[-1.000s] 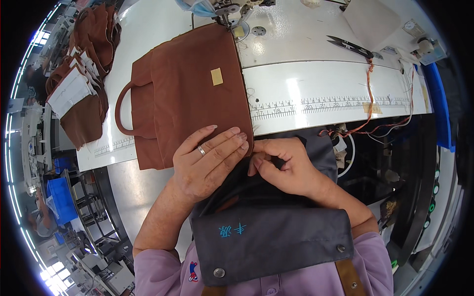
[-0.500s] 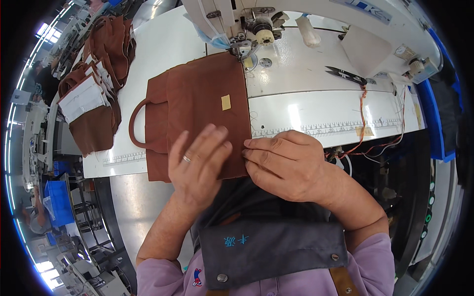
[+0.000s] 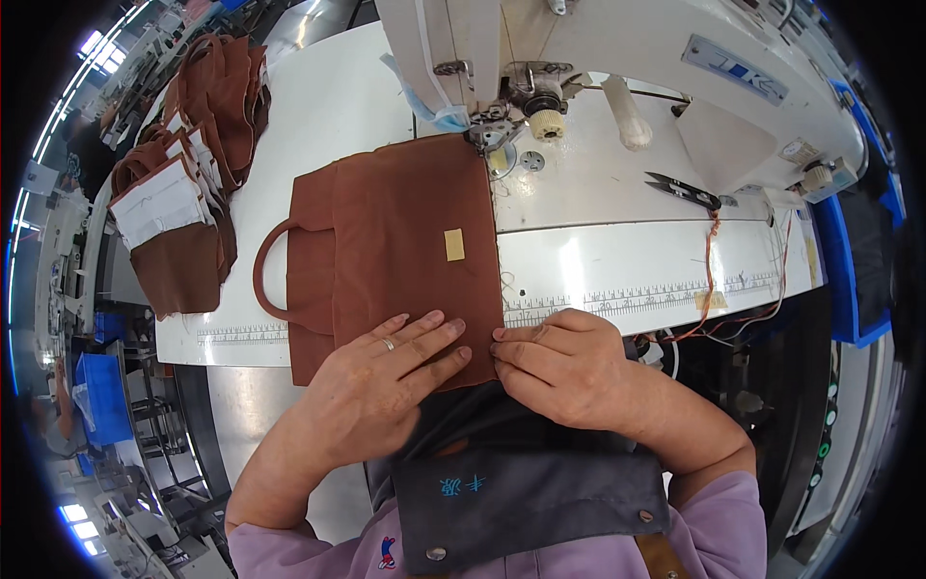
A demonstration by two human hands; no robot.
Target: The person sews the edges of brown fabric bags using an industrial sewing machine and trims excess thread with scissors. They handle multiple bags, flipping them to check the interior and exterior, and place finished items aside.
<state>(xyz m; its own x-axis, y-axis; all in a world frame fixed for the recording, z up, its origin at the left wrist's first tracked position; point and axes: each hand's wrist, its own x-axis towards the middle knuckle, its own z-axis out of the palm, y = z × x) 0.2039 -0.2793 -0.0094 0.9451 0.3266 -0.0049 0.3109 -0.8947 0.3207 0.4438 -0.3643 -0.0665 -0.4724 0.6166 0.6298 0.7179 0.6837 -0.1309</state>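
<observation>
A brown fabric bag piece (image 3: pixel 395 251) with a looped handle and a small yellow patch (image 3: pixel 453 245) lies flat on the white table (image 3: pixel 569 198), its upper right corner at the sewing machine's presser foot (image 3: pixel 490 135). My left hand (image 3: pixel 391 386) rests on the lower part of the bag with fingers stretched out, holding nothing. My right hand (image 3: pixel 559 372) grips the bag's right edge near the lower corner, fingertips pressed together.
A stack of brown bag pieces with white lining (image 3: pixel 174 261) sits on the left. Thread snips (image 3: pixel 683 190) with an orange cord lie right of the machine. A blue bin (image 3: pixel 849 270) stands at the right edge, another (image 3: pixel 101 396) at lower left, where part of another person shows.
The view has shifted to show more of the machine. My left hand has lifted and settled again further down-left on the bag; my right hand's fingers have moved onto the bag's edge.
</observation>
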